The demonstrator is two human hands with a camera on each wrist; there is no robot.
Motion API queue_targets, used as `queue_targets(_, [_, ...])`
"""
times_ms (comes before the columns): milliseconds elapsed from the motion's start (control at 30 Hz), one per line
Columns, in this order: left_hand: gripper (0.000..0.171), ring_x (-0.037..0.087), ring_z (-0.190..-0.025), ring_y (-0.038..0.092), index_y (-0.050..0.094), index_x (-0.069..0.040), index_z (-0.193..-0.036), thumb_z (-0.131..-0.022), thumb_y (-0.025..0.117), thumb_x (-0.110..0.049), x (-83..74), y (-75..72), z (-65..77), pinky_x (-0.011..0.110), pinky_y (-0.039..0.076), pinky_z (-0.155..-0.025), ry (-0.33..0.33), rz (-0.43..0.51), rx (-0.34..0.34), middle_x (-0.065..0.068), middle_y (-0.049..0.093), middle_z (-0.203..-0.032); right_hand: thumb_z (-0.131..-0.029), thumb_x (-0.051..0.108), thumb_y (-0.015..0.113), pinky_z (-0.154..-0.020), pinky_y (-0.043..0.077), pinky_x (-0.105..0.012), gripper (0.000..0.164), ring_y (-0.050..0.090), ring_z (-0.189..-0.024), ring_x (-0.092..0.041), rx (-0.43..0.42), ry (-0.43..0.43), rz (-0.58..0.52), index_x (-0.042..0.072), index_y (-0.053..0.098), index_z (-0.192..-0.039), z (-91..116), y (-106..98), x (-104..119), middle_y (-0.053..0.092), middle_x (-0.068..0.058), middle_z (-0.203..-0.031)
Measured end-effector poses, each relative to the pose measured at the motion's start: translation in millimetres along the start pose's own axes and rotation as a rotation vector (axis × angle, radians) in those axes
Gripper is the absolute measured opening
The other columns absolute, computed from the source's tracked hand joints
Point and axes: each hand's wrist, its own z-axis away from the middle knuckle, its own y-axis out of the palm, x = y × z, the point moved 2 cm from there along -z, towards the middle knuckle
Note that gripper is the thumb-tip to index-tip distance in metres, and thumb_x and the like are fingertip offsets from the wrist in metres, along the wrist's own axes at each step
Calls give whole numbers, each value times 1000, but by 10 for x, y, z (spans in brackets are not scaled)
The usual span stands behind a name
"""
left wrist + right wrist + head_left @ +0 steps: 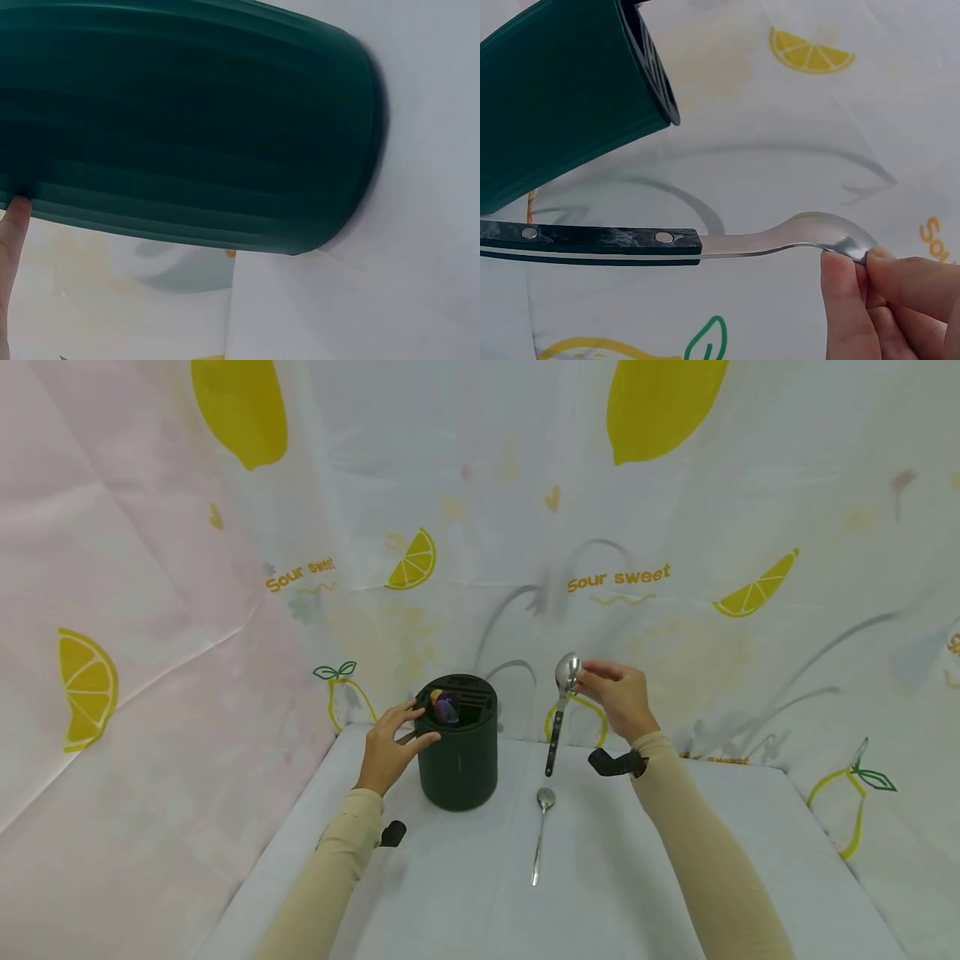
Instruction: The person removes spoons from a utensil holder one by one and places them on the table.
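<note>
My right hand (618,695) pinches a metal spoon (829,231) by its bowl, and the black riveted handle (555,739) hangs downward above the table. Left of it stands a dark green utensil holder (459,768) with a slotted black lid. My left hand (390,747) is at the holder's left side, near its rim. In the left wrist view one fingertip (21,206) touches the green wall. Something purple and orange (446,706) shows in the holder's opening; its kind is unclear. A second, slimmer metal spoon (542,835) lies on the table below the held one.
A white cloth (465,893) covers the table. Behind it and at the sides hangs a lemon-patterned curtain (480,510), close to the table's back edge. The holder stands near that back edge.
</note>
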Motion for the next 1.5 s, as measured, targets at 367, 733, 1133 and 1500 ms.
queue_targets(367, [54,26,-131,47,66,-7,-125,-78,83,-28,-2,10,7,41,56,-88,-11,-1,0,8,52,-141,-89,-11,63,-92,54,-34,44,70,-93,-22,-38,180,-105,-23,47,-128,75,-285,-317,63,-17,-110])
queue_targets(733, [53,24,-131,47,67,-8,-125,-78,82,-29,2,3,6,44,56,-88,-15,8,-2,7,52,-141,-91,-15,58,-90,55,-31,47,70,-89,-20,-76,356,-137,-21,41,-134,177,-531,-664,62,-16,-107])
queue_targets(1133, [51,27,-129,48,68,-8,-123,-78,84,-27,12,11,-20,48,56,-86,27,25,-11,9,52,-140,-92,-14,56,-90,56,-31,40,70,-89,-21,-68,488,-145,-19,46,-130,386,-640,-1050,68,-13,-98])
queue_targets(1500, [53,28,-130,47,67,-8,-124,-78,83,-28,6,2,-5,45,57,-86,30,14,-6,9,52,-140,-92,-11,58,-86,57,-27,34,71,-86,-19,-91,562,-130,-17,52,-125,562,-704,-1312,69,-14,-95])
